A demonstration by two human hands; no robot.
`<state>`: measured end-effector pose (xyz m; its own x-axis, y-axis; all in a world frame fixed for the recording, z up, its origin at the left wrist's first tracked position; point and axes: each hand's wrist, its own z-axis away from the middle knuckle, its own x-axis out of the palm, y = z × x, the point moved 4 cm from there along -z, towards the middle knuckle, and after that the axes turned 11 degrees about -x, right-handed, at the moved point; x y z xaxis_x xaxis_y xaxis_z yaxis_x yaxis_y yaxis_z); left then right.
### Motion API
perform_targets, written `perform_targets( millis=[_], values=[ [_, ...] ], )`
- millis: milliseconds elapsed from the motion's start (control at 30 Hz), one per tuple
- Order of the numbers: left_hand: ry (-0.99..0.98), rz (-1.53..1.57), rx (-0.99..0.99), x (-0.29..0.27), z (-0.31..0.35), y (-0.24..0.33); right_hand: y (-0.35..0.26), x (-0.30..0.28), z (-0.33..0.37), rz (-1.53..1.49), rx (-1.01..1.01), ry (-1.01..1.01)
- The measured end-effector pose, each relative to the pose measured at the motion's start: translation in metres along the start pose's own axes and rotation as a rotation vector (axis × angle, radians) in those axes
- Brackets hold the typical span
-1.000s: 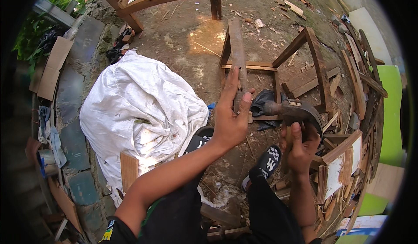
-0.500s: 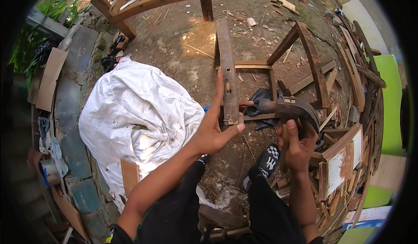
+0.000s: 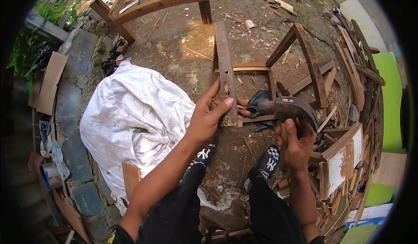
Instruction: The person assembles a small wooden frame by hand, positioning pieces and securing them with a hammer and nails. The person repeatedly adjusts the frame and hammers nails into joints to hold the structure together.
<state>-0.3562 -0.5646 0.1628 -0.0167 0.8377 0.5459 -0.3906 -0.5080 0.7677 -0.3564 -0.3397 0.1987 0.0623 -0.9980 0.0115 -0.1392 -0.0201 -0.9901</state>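
Note:
My left hand (image 3: 209, 117) grips the near end of a worn wooden frame (image 3: 226, 76), its thumb lying across the top and its fingers curled round the sides. Small holes mark the frame's upper face. To the right, my right hand (image 3: 296, 146) is closed round the handle of a claw hammer (image 3: 292, 109), just below the dark metal head. The hammer's striking face points left toward the frame, with a gap between them. Behind the hammer head, a crumpled black plastic bag (image 3: 257, 103) lies on the ground by the frame's lower bar.
A large white sack (image 3: 130, 109) bulges at my left beside a low block wall (image 3: 80, 133). Another wooden frame (image 3: 161, 2) stands at the far left. Scrap wood (image 3: 342, 161) is heaped along the right. My feet in patterned slides (image 3: 267, 159) stand on the dirt ground.
My left hand has shifted its grip, with the thumb now across the top of the wood and the index finger drawn back. The hammer has barely moved.

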Motion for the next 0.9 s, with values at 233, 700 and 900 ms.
perform_targets(
  millis=[233,700,900],
  values=[
    [0.107,-0.025,-0.063,0.005,0.001,0.005,0.001,0.000,0.000,-0.019,0.002,0.010],
    [0.235,-0.199,-0.044,0.010,-0.002,0.011,-0.001,-0.003,-0.002,-0.007,-0.031,0.020],
    [0.221,-0.191,-0.058,0.010,0.000,0.011,-0.004,0.001,-0.006,0.037,-0.014,0.038]
  ],
)
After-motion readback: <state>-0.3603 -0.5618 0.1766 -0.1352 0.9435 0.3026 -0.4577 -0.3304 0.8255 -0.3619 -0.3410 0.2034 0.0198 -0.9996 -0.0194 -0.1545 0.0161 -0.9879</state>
